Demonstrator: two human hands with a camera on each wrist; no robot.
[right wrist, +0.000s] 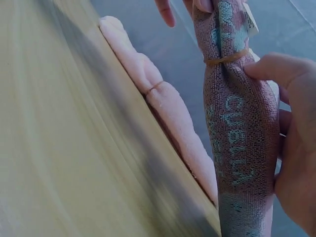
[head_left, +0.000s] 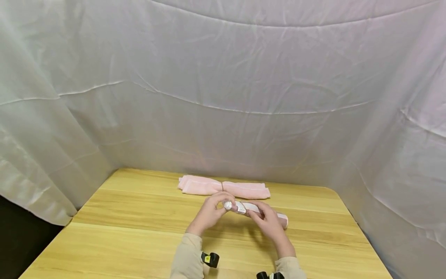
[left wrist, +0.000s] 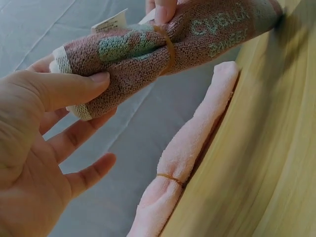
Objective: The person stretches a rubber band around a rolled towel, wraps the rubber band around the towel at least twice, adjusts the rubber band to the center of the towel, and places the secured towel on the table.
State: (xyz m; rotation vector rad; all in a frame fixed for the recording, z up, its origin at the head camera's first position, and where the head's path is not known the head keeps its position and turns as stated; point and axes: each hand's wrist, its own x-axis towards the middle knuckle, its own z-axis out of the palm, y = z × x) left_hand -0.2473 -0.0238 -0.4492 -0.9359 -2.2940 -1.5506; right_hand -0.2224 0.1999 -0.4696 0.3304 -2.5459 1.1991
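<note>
A rolled mauve towel (left wrist: 197,39) with pale green lettering and a white tag is held just above the table by both hands. Around it, off its middle, runs a brown rubber band (right wrist: 227,58). My left hand (head_left: 209,214) pinches the white-edged end between thumb and fingers, its other fingers spread. Near the band, my right hand (head_left: 268,221) grips the roll, thumb on one side and fingers behind. Beyond the hands lies a pink rolled towel (head_left: 202,185), cinched at its middle by another rubber band (left wrist: 170,177).
The wooden table (head_left: 122,244) has rounded far corners. A pale grey curtain (head_left: 223,135) hangs behind it and along both sides. Black camera mounts (head_left: 210,259) are strapped at the beige sleeves (head_left: 188,255).
</note>
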